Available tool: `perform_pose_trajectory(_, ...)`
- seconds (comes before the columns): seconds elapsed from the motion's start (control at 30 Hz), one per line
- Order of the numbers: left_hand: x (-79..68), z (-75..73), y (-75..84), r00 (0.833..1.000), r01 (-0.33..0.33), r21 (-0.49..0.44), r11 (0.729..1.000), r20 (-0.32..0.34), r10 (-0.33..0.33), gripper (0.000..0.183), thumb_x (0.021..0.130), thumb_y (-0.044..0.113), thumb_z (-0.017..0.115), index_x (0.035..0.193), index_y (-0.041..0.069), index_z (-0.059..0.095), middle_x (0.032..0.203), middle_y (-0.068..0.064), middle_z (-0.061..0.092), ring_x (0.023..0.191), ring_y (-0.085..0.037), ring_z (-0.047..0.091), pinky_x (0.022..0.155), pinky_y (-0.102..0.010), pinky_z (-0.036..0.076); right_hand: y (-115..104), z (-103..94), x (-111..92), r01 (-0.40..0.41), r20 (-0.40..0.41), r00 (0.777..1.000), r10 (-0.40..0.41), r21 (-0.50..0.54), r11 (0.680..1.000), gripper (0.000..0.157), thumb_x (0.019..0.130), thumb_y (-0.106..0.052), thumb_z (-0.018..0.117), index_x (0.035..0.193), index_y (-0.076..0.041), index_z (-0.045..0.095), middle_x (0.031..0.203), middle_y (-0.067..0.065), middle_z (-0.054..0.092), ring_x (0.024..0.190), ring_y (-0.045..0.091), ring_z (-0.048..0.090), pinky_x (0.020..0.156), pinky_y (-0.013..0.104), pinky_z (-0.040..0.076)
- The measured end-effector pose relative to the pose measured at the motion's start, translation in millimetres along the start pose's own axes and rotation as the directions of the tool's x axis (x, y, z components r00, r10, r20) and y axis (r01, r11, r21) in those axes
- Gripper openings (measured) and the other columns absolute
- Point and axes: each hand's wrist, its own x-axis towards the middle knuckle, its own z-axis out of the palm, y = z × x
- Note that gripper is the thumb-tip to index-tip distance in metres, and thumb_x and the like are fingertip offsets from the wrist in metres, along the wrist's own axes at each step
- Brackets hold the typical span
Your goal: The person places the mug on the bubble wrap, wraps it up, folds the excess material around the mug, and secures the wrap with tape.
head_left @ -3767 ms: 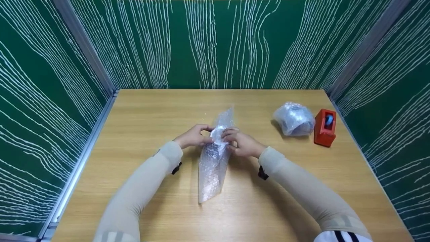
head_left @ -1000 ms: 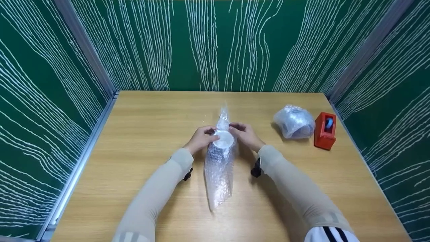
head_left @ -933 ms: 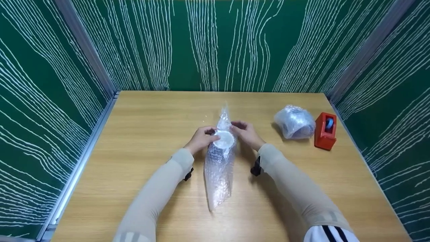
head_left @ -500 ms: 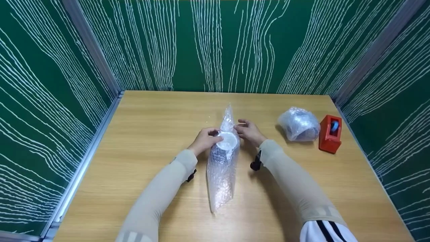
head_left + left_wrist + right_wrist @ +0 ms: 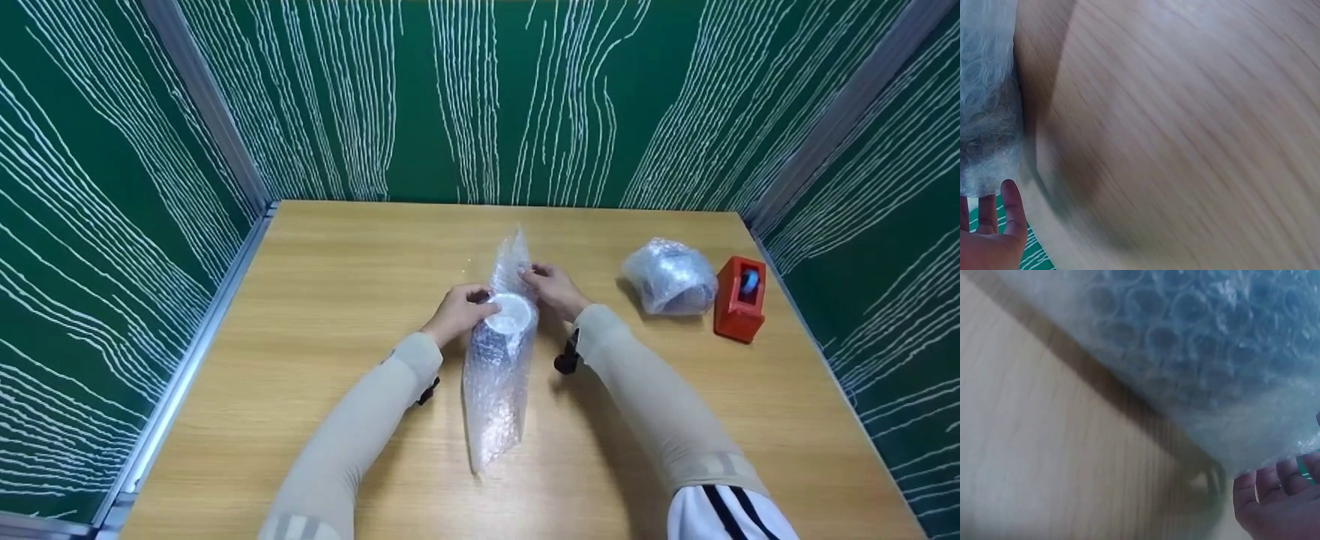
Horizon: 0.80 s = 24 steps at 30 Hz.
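A round white end (image 5: 511, 315) of an object shows through the bubble wrap (image 5: 495, 397) at the middle of the table; what the object is stays hidden. The wrap stretches in a long flattened tail toward me, with a shorter flap (image 5: 512, 259) on the far side. My left hand (image 5: 457, 311) grips the wrapped object at its left, thumb on the white end. With the fingers at the far flap's right edge, my right hand (image 5: 556, 291) pinches the wrap. Fingertips (image 5: 1245, 484) meet the wrap's edge in the right wrist view.
A bundle in bubble wrap (image 5: 670, 276) lies at the back right of the wooden table (image 5: 360, 255). Close beside it stands a red tape dispenser (image 5: 739, 300) with a blue roll core. Green walls with white lines (image 5: 420, 105) enclose the back and sides.
Since the earliest frame the white end has come into clear view and my right hand has moved from over it to the far flap. In the last half second, the flap has spread wider.
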Motion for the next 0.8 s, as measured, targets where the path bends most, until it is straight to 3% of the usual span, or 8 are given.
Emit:
perform_pose_trajectory(0.07,-0.2,-0.5,-0.2,1.0,-0.003,0.008,1.0,0.0,0.003,0.032,0.101,0.017,0.075,0.13,0.004,0.075,0.133,-0.015,0.075,0.126,-0.029,0.068,0.116,-0.043,0.053,-3.0,0.3,-1.7,-0.023,-0.008,1.0,0.023,0.001,1.0,0.068,0.112,-0.043,0.059,0.167,-0.008,0.039,0.173,0.016,0.039,0.16,0.035,0.038,0.132,0.053,0.034)
perform_pose_trajectory(0.2,-0.9,-0.8,-0.9,1.0,-0.013,0.013,1.0,0.002,0.013,0.031,0.101,0.017,0.075,0.129,0.003,0.075,0.132,-0.015,0.075,0.125,-0.029,0.068,0.116,-0.044,0.053,-6.6,1.7,-6.0,-0.007,-0.024,1.0,0.008,0.043,0.999,0.051,0.112,-0.037,0.061,0.154,-0.01,0.055,0.161,0.014,0.052,0.148,0.033,0.051,0.126,0.05,0.044)
perform_pose_trajectory(0.33,-1.3,-0.2,-2.5,1.0,-0.022,0.007,1.0,-0.005,0.022,0.028,0.1,0.015,0.075,0.125,0.003,0.076,0.127,-0.015,0.076,0.121,-0.029,0.069,0.114,-0.044,0.055,-6.1,3.2,-10.9,0.094,-0.022,0.995,-0.093,0.08,0.992,0.035,0.111,-0.025,0.063,0.14,-0.005,0.065,0.139,0.012,0.067,0.125,0.023,0.065,0.111,0.039,0.056)
perform_pose_trajectory(0.47,0.0,0.7,-5.1,0.999,-0.042,0.01,0.999,-0.009,0.042,0.027,0.1,0.016,0.076,0.123,0.003,0.077,0.126,-0.014,0.077,0.12,-0.027,0.07,0.113,-0.042,0.055,-4.0,3.5,-17.7,0.223,0.01,0.974,-0.225,0.094,0.97,0.031,0.111,-0.014,0.062,0.136,0.004,0.067,0.123,0.009,0.076,0.109,0.014,0.072,0.102,0.031,0.061)
perform_pose_trajectory(0.57,0.5,1.1,-6.1,0.999,-0.05,0.014,0.999,-0.02,0.051,0.026,0.1,0.016,0.076,0.122,0.003,0.077,0.123,-0.014,0.078,0.116,-0.026,0.071,0.11,-0.041,0.056,-2.7,2.3,-23.9,0.288,0.033,0.956,-0.291,0.069,0.955,0.03,0.11,-0.011,0.062,0.133,0.008,0.069,0.122,0.011,0.079,0.108,0.013,0.073,0.104,0.033,0.06)
perform_pose_trajectory(0.7,0.3,1.8,-6.9,0.999,-0.034,0.008,0.999,-0.04,0.035,0.024,0.099,0.017,0.078,0.118,0.002,0.077,0.117,-0.013,0.078,0.107,-0.023,0.07,0.104,-0.04,0.059,-0.1,-0.2,-31.6,0.319,0.046,0.947,-0.318,-0.027,0.947,0.029,0.108,-0.015,0.068,0.13,0.002,0.074,0.127,0.012,0.079,0.115,0.016,0.071,0.111,0.038,0.056)
perform_pose_trajectory(0.8,-0.2,2.5,-6.9,0.998,-0.022,0.0,1.0,-0.059,0.022,0.025,0.099,0.018,0.079,0.117,0.001,0.076,0.115,-0.013,0.076,0.105,-0.022,0.069,0.102,-0.039,0.059,2.5,-1.6,-35.3,0.347,0.07,0.937,-0.342,-0.087,0.934,0.027,0.107,-0.016,0.069,0.128,0.001,0.076,0.125,0.012,0.079,0.114,0.018,0.069,0.108,0.036,0.054)
